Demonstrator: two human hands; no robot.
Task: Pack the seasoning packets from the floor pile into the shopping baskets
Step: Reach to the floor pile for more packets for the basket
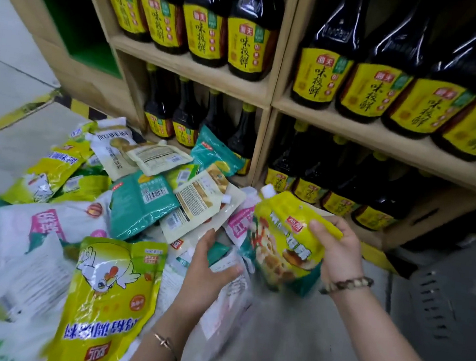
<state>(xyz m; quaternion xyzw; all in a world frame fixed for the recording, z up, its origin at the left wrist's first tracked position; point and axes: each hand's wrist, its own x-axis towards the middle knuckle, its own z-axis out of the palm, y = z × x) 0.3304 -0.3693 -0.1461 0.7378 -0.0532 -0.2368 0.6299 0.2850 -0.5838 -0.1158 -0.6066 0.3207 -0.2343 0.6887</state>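
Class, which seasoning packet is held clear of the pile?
The yellow spouted pouch, gripped by the right hand; the others lie in the pile.

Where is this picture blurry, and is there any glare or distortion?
Head view: motion blur smears the yellow pouch in the right hand and the packets at lower left; glare streaks the dark bottles; the wide lens bows the wooden shelves.

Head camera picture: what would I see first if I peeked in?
Rows of dark bottles with yellow labels fill the wooden shelves at the back. A messy pile of seasoning packets covers the floor on the left, and the right hand grips a yellow spouted pouch beside it.
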